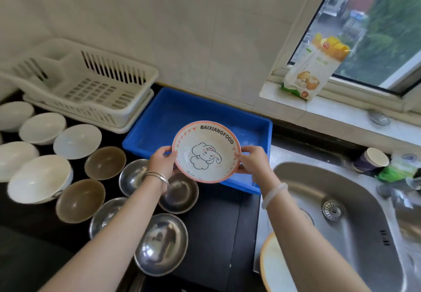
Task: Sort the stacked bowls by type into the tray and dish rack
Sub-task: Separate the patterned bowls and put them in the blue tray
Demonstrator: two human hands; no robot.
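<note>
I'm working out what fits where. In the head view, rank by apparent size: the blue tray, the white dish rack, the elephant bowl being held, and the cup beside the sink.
1. white dish rack and blue tray: look alike in size; the bowl hides part of the tray, so unranked.
2. elephant bowl.
3. cup, smallest.

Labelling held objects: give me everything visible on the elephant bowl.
The elephant bowl is a shallow round bowl, white inside, with a pink rim and pink triangle border. It looks ceramic or melamine. A line-drawn elephant sits in the centre under the lettering BAIXIANGFOOD. It is tilted, inside facing the camera, held in the air over the near edge of the blue tray. The left hand and right hand grip opposite rims.
</note>
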